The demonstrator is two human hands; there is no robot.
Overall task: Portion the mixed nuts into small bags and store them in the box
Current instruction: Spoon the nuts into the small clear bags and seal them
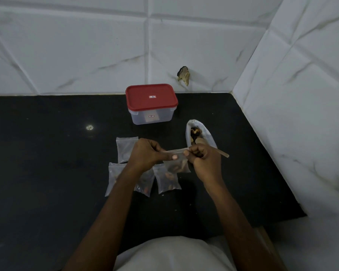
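My left hand (147,153) and right hand (204,161) each pinch the top edge of a small bag (177,165) holding nuts, just above the black desk (47,153). Other small bags (167,180) lie beneath. The big nut bag (201,132) sits open beside my right hand, and the box (151,103) stands behind it, its red lid on.

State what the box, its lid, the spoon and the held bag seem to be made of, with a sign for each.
Box: likely translucent plastic; cloudy, see-through wall.
Lid: smooth opaque red plastic, moulded rim.
Spoon: perhaps wood; pale tan, matt.
Held bag: thin clear plastic film; nuts show through.
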